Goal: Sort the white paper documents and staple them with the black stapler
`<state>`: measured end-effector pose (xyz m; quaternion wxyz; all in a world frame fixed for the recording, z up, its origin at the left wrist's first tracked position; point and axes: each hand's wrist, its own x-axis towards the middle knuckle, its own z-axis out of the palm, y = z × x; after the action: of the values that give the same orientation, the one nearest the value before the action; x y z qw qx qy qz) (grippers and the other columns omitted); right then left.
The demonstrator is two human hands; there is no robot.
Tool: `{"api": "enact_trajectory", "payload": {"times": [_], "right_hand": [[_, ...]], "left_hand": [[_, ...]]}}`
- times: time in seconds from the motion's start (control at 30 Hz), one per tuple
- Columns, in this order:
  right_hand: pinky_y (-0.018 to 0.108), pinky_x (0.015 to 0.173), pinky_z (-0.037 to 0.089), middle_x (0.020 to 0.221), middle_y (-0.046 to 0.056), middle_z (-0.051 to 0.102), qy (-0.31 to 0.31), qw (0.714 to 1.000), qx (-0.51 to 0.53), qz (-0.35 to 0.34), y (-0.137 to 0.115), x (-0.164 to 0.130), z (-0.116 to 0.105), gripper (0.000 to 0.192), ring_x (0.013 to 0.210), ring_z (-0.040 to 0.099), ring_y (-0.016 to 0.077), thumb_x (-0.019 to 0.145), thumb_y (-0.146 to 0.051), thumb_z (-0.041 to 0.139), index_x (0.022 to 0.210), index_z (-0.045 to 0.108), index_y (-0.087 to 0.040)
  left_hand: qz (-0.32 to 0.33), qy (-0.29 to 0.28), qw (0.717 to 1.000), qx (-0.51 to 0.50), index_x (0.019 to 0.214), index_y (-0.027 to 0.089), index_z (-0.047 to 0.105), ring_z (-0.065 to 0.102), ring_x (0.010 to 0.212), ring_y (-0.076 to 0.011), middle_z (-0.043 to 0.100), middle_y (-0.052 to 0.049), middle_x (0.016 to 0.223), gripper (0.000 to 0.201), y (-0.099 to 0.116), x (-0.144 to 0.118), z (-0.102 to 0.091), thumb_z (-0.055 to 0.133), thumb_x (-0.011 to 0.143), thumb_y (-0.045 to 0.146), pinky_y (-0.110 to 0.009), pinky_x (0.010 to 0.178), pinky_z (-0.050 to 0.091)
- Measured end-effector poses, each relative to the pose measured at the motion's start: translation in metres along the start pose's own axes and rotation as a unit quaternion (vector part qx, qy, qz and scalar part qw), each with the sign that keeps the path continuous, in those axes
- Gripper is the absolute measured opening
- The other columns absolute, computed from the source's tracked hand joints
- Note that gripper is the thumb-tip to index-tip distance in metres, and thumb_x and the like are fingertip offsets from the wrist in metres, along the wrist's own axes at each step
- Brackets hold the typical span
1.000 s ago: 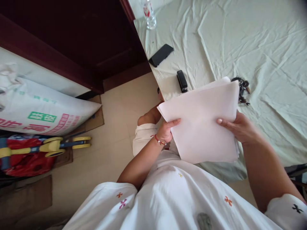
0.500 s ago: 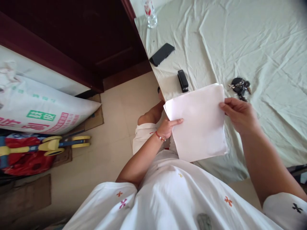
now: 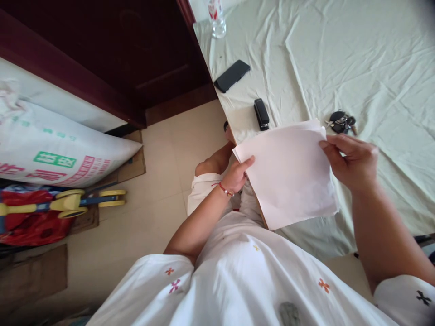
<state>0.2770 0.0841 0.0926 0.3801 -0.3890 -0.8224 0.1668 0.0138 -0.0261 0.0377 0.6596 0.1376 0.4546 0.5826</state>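
Note:
Between my two hands is a small stack of white paper sheets (image 3: 288, 176), blank on top, with its edges slightly uneven. My left hand (image 3: 237, 174) grips the left edge, thumb on top and the other fingers hidden beneath. At the upper right corner, my right hand (image 3: 353, 158) pinches the sheets between thumb and fingers. Just beyond the paper's far edge lies a black stapler (image 3: 261, 114) on the cloth-covered table (image 3: 384, 104).
A black phone (image 3: 233, 75) lies near the table's left edge, with a clear plastic bottle (image 3: 218, 22) behind it. A bunch of keys (image 3: 340, 122) rests beyond my right hand. On the floor at left are a large white sack (image 3: 68, 145) and a yellow-and-blue ride-on toy (image 3: 68, 203).
The paper stack has shifted and turned slightly to the right, and its sheets look more fanned at the far right corner. My right hand has moved right with it.

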Motion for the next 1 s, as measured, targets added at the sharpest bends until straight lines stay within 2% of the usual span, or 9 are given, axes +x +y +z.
{"api": "enact_trajectory", "payload": {"times": [0.1, 0.23, 0.3, 0.4, 0.6, 0.77, 0.87, 0.93, 1.0], "right_hand": [[0.025, 0.063, 0.044, 0.072, 0.001, 0.066, -0.003, 0.999, 0.012, 0.042, 0.005, -0.003, 0.002, 0.023, 0.061, 0.053, 0.0104, 0.096, -0.038, 0.065, 0.091, 0.077, -0.019], [0.025, 0.055, 0.035, 0.062, -0.003, 0.053, 0.013, 0.993, 0.027, 0.118, 0.014, -0.006, 0.007, 0.025, 0.055, 0.041, 0.0091, 0.093, -0.042, 0.066, 0.092, 0.079, -0.020], [0.025, 0.056, 0.035, 0.061, -0.003, 0.052, 0.025, 0.989, 0.042, 0.139, 0.018, -0.007, 0.009, 0.025, 0.056, 0.041, 0.0097, 0.092, -0.042, 0.067, 0.093, 0.080, -0.021], [0.026, 0.060, 0.040, 0.064, -0.002, 0.059, 0.037, 0.986, 0.058, 0.151, 0.021, -0.006, 0.011, 0.027, 0.059, 0.047, 0.0113, 0.091, -0.044, 0.069, 0.097, 0.083, -0.022], [0.025, 0.060, 0.042, 0.071, 0.000, 0.066, 0.034, 0.990, 0.062, 0.126, 0.015, -0.003, 0.011, 0.032, 0.062, 0.053, 0.0113, 0.094, -0.043, 0.067, 0.110, 0.084, -0.021], [0.025, 0.062, 0.043, 0.083, 0.003, 0.071, 0.017, 0.993, 0.045, 0.105, 0.006, 0.001, 0.010, 0.037, 0.068, 0.057, 0.0114, 0.102, -0.038, 0.056, 0.124, 0.079, -0.020], [0.025, 0.063, 0.045, 0.084, 0.003, 0.071, 0.015, 0.993, 0.052, 0.105, 0.003, 0.005, 0.012, 0.036, 0.068, 0.059, 0.0120, 0.103, -0.038, 0.056, 0.128, 0.076, -0.021], [0.029, 0.073, 0.053, 0.102, 0.008, 0.076, 0.018, 0.998, 0.027, 0.057, -0.002, 0.011, 0.013, 0.041, 0.084, 0.068, 0.0168, 0.103, -0.035, 0.054, 0.139, 0.069, -0.022], [0.041, 0.096, 0.056, 0.135, 0.015, 0.070, 0.007, 0.999, -0.029, -0.036, -0.011, 0.021, 0.013, 0.048, 0.118, 0.067, 0.0251, 0.102, -0.031, 0.053, 0.149, 0.060, -0.022]], "left_hand": [[0.048, 0.014, 0.998, -0.035, 0.107, 0.017, 0.076, 0.068, 0.130, -0.0338, 0.081, -0.011, 0.115, 0.062, 0.002, 0.001, 0.005, 0.095, 0.063, 0.057, -0.046, 0.118, 0.049], [0.048, -0.012, 0.998, -0.037, 0.114, 0.019, 0.076, 0.065, 0.134, -0.0349, 0.080, -0.010, 0.117, 0.068, 0.004, -0.001, 0.008, 0.097, 0.060, 0.056, -0.047, 0.118, 0.050], [0.043, -0.026, 0.998, -0.030, 0.116, 0.019, 0.076, 0.066, 0.132, -0.0362, 0.081, -0.010, 0.114, 0.070, 0.004, -0.001, 0.008, 0.099, 0.058, 0.051, -0.049, 0.116, 0.051], [0.041, -0.019, 0.999, -0.012, 0.120, 0.020, 0.075, 0.070, 0.126, -0.0360, 0.082, -0.009, 0.110, 0.072, 0.005, 0.000, 0.006, 0.102, 0.057, 0.041, -0.050, 0.114, 0.052], [0.036, -0.020, 0.999, 0.027, 0.125, 0.023, 0.075, 0.075, 0.114, -0.0318, 0.082, -0.006, 0.107, 0.074, 0.002, 0.002, 0.001, 0.101, 0.057, 0.032, -0.049, 0.112, 0.053], [0.020, -0.040, 0.998, 0.045, 0.109, 0.018, 0.079, 0.073, 0.117, -0.0323, 0.082, -0.009, 0.111, 0.058, 0.000, 0.001, 0.001, 0.101, 0.058, 0.035, -0.050, 0.116, 0.050], [0.003, -0.032, 0.999, 0.039, 0.106, 0.018, 0.080, 0.072, 0.121, -0.0327, 0.082, -0.009, 0.108, 0.058, -0.001, 0.000, 0.000, 0.102, 0.055, 0.035, -0.051, 0.119, 0.047], [-0.010, -0.025, 0.999, 0.033, 0.104, 0.018, 0.081, 0.072, 0.121, -0.0336, 0.083, -0.009, 0.105, 0.058, -0.002, 0.000, 0.000, 0.102, 0.054, 0.034, -0.052, 0.119, 0.047], [-0.024, -0.020, 0.999, 0.036, 0.102, 0.017, 0.081, 0.073, 0.118, -0.0345, 0.083, -0.009, 0.105, 0.057, -0.002, 0.000, -0.001, 0.103, 0.052, 0.034, -0.054, 0.118, 0.048]]}}
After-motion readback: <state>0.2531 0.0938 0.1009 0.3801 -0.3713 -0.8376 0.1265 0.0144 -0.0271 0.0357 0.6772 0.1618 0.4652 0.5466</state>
